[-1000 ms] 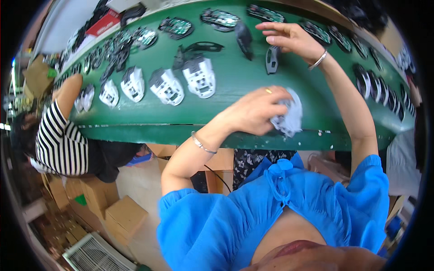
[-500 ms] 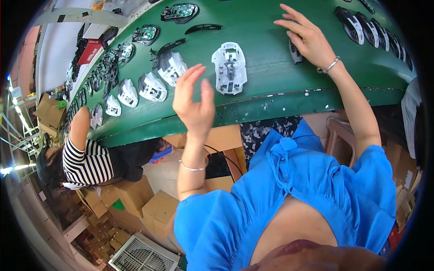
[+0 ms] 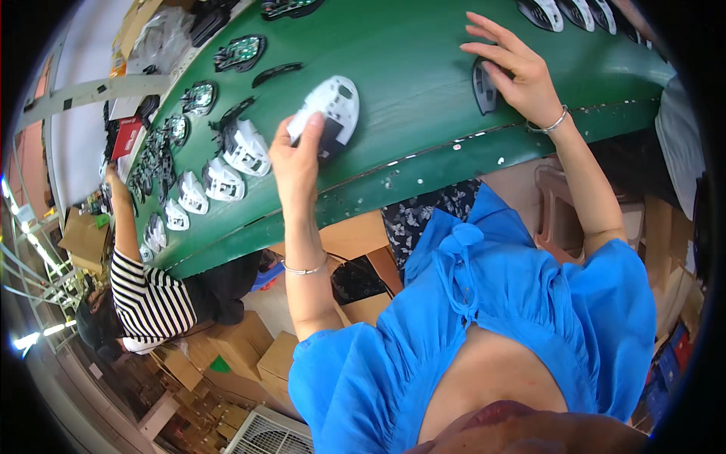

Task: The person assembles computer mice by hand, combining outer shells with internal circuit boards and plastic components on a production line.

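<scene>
My left hand (image 3: 301, 147) grips a white plastic computer mouse base (image 3: 342, 102), its thumb on top. The base is tilted, its smooth underside and a dark patch turned up. My right hand (image 3: 514, 68) hovers at the right with fingers stretched out and spread, nothing plainly held. Just below its thumb lies a dark oval mouse shell (image 3: 484, 94) on the green work surface; whether the thumb touches it I cannot tell.
Several white mouse shells (image 3: 224, 180) line the left front of the green work surface (image 3: 408, 83). Circuit boards (image 3: 240, 53) and a curved black strip (image 3: 277, 73) lie behind. Finished-looking black-and-white mice (image 3: 541, 13) sit far right. A co-worker in a striped top (image 3: 151, 299) reaches in at left.
My left hand has closed on the white mouse base, lifted it and turned it over. The right hand stays open near the dark shell. The view has shifted, and the co-worker's arm now reaches farther in.
</scene>
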Motion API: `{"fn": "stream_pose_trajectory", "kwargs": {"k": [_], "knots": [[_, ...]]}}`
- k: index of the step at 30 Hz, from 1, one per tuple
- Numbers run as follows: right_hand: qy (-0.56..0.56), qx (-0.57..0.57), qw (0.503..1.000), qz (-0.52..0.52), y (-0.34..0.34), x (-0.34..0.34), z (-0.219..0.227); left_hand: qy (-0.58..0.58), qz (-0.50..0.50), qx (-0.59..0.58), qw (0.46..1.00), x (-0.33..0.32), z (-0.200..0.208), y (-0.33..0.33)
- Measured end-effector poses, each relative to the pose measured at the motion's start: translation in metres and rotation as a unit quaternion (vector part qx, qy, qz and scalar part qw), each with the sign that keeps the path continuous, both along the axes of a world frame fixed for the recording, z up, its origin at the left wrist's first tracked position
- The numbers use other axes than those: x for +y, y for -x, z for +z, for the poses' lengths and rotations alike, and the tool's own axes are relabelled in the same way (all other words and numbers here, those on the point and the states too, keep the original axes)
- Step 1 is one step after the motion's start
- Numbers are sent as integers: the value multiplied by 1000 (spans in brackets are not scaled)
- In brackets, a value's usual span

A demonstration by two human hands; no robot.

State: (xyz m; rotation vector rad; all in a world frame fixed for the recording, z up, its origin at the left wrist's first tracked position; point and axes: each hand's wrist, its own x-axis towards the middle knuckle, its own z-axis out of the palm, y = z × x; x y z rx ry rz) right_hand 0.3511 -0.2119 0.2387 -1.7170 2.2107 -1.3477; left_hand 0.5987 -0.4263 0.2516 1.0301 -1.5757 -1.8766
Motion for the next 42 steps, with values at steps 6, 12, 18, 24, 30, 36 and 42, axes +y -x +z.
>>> {"fn": "stream_pose_trajectory", "kwargs": {"k": [6, 12, 18, 24, 30, 36, 42], "knots": [[-50, 63, 992, -96, 6, 21, 24, 397, 57, -165, 901, -16, 1, -7], [-81, 52, 992, -79, 21, 59, 4, 461, 44, -142, 875, 2, 10, -26], [-9, 33, 995, -98, 24, 50, 19, 537, 42, -137, 831, 9, 12, -25], [53, -43, 983, -170, 29, 38, 16, 516, 54, -105, 848, 13, 14, -24], [-146, -150, 946, -246, 44, 46, 19, 485, 66, -129, 862, 17, 10, -40], [-227, -138, 958, -103, 4, 8, 13, 509, 39, -70, 857, 14, 11, -10], [-222, -270, 934, -78, -15, -12, 19, 562, -165, -256, 769, 4, 8, 28]]}}
